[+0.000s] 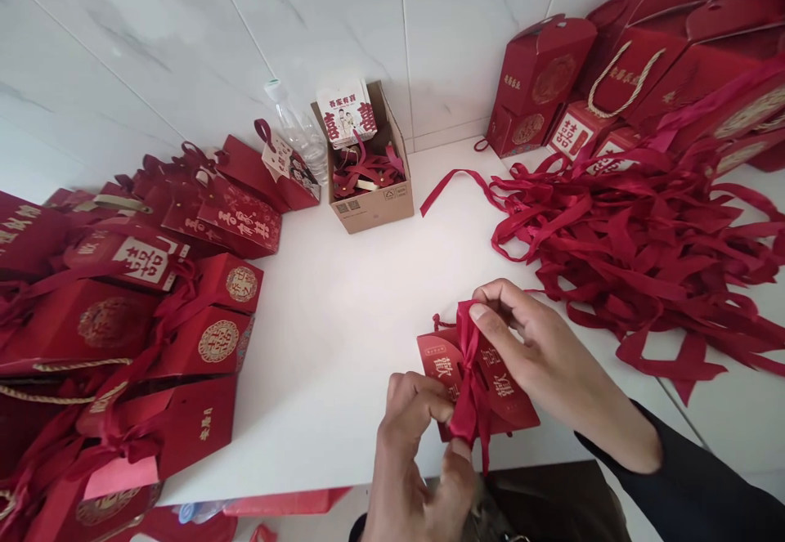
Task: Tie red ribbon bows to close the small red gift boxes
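A small red gift box (512,395) with gold characters lies near the front edge of the white table (343,321). A red ribbon (469,362) runs across the box. My left hand (410,452) pinches the ribbon's lower end at the box's near edge. My right hand (540,354) pinches the ribbon's upper loop above the box, fingers closed on it.
A heap of loose red ribbons (643,239) covers the right side. Red gift boxes and bags (123,321) crowd the left; more red bags (613,68) stand at the back right. A cardboard box (371,199) with ribbons and a plastic bottle (300,129) sit against the tiled wall.
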The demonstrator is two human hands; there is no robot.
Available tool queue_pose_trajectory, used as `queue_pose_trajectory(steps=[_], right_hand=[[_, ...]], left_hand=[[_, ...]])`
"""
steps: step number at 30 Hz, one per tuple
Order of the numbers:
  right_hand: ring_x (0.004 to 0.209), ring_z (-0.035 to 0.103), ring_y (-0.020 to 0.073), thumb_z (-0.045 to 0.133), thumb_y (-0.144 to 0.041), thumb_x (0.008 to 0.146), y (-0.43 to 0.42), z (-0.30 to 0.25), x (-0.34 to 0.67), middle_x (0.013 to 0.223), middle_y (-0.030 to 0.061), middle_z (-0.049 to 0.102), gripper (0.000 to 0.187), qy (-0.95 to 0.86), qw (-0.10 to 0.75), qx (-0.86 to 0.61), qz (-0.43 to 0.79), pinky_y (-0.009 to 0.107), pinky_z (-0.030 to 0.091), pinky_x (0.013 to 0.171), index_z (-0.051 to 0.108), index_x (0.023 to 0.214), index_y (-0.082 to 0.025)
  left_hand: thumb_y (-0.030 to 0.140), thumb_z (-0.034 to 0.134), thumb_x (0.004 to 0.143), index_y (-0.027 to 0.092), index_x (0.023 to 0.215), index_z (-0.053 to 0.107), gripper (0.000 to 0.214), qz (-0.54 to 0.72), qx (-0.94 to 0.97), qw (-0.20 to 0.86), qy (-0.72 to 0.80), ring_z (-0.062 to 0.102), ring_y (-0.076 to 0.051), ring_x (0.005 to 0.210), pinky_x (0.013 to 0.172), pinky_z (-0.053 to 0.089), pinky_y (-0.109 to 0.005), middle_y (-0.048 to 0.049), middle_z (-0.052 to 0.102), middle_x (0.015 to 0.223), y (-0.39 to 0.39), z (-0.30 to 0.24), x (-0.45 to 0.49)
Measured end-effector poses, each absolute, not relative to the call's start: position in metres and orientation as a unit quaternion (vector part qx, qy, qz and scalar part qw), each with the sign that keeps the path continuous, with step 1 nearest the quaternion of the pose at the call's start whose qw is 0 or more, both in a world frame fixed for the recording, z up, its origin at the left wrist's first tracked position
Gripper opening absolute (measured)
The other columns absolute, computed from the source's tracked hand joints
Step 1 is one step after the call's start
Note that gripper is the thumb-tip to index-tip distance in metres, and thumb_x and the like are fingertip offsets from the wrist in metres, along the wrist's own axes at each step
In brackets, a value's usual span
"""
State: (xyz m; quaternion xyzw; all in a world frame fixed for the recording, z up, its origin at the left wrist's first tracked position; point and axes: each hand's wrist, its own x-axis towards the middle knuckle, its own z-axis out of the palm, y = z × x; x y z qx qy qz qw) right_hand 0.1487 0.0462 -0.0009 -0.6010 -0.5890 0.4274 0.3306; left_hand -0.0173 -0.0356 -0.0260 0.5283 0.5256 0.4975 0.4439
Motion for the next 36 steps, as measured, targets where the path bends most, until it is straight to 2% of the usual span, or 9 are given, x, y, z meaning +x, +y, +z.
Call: queue_pose_trajectory(steps=[4, 7, 12, 15, 17, 22, 27, 31, 36], right_hand=[[0.068, 0.057, 0.0154, 0.053, -0.051, 0.103, 0.047, -0.007, 0.163, 0.091, 0.0006, 0.067, 0.026, -0.539, 0.411, -0.604, 0.419, 0.028, 0.051, 0.06, 0.061, 0.111, -0.028], [0.063, 0.053, 0.0151, 0.056, -0.053, 0.101, 0.042, -0.01, 0.172, 0.08, -0.0009, 0.063, 0.028, -0.509, 0.428, -0.626, 0.407, 0.026, 0.049, 0.055, 0.063, 0.111, -0.028], [0.048, 0.046, 0.0144, 0.057, -0.062, 0.098, 0.025, -0.016, 0.179, 0.062, -0.005, 0.052, 0.039, -0.488, 0.376, -0.66, 0.429, 0.024, 0.042, 0.039, 0.067, 0.115, -0.028], [0.065, 0.065, 0.0178, 0.057, -0.061, 0.1, 0.017, -0.022, 0.181, 0.082, 0.0009, 0.069, 0.042, -0.512, 0.362, -0.648, 0.433, 0.026, 0.056, 0.053, 0.067, 0.126, -0.03], [0.094, 0.074, 0.0225, 0.056, -0.059, 0.1, 0.011, -0.023, 0.181, 0.111, 0.0055, 0.075, 0.042, -0.537, 0.357, -0.636, 0.425, 0.029, 0.062, 0.071, 0.064, 0.132, -0.032], [0.137, 0.057, 0.0317, 0.068, -0.058, 0.093, -0.007, -0.013, 0.18, 0.144, 0.0064, 0.059, 0.036, -0.676, 0.343, -0.589, 0.281, 0.039, 0.057, 0.102, 0.061, 0.118, -0.033], [0.127, 0.061, 0.0248, 0.07, -0.037, 0.094, -0.014, -0.009, 0.182, 0.134, 0.0054, 0.057, 0.014, -0.774, 0.309, -0.531, 0.153, 0.033, 0.059, 0.095, 0.062, 0.104, -0.031], [0.12, 0.066, 0.0208, 0.063, -0.034, 0.099, -0.015, -0.006, 0.183, 0.13, 0.0044, 0.059, 0.004, -0.766, 0.292, -0.537, 0.202, 0.028, 0.06, 0.088, 0.063, 0.101, -0.031], [0.117, 0.068, 0.0219, 0.056, -0.044, 0.103, -0.018, 0.0, 0.179, 0.129, 0.0038, 0.063, 0.019, -0.677, 0.297, -0.597, 0.313, 0.028, 0.062, 0.084, 0.066, 0.095, -0.031]], left_hand=[[0.041, 0.06, 0.099, 0.03, 0.131, 0.054, 0.034, 0.576, 0.418, 0.421, 0.561, 0.056, -0.022, 0.088, 0.077, 0.043, -0.035, -0.0049, 0.065, 0.097, -0.031, -0.027, -0.035], [0.032, 0.058, 0.1, 0.032, 0.132, 0.055, 0.032, 0.571, 0.393, 0.406, 0.596, 0.057, -0.019, 0.086, 0.078, 0.045, -0.033, -0.0018, 0.066, 0.096, -0.03, -0.031, -0.048], [0.037, 0.056, 0.099, 0.033, 0.152, 0.05, 0.053, 0.477, 0.511, 0.407, 0.588, 0.052, -0.034, 0.139, 0.107, 0.046, -0.049, -0.0097, 0.056, 0.152, -0.038, -0.046, -0.042], [0.031, 0.056, 0.098, 0.036, 0.162, 0.038, 0.067, 0.436, 0.56, 0.402, 0.578, 0.041, -0.036, 0.152, 0.122, 0.038, -0.058, -0.0079, 0.044, 0.166, -0.04, -0.051, -0.032], [0.028, 0.061, 0.095, 0.037, 0.163, 0.035, 0.073, 0.421, 0.574, 0.394, 0.582, 0.044, -0.036, 0.151, 0.123, 0.039, -0.059, -0.0078, 0.045, 0.165, -0.04, -0.051, -0.029], [0.025, 0.068, 0.09, 0.036, 0.163, 0.033, 0.082, 0.414, 0.593, 0.362, 0.588, 0.038, -0.037, 0.155, 0.121, 0.043, -0.058, -0.0088, 0.044, 0.165, -0.04, -0.047, -0.025], [0.026, 0.081, 0.081, 0.035, 0.163, 0.03, 0.098, 0.405, 0.614, 0.301, 0.606, 0.041, -0.037, 0.152, 0.113, 0.053, -0.054, -0.0121, 0.04, 0.163, -0.037, -0.04, -0.008], [0.02, 0.076, 0.081, 0.03, 0.148, 0.049, 0.073, 0.4, 0.631, 0.262, 0.611, 0.053, -0.034, 0.141, 0.107, 0.057, -0.052, -0.0137, 0.048, 0.151, -0.031, -0.038, 0.0], [0.021, 0.077, 0.078, 0.026, 0.143, 0.05, 0.069, 0.396, 0.639, 0.241, 0.614, 0.057, -0.033, 0.136, 0.106, 0.057, -0.049, -0.0141, 0.051, 0.146, -0.028, -0.039, -0.002]])
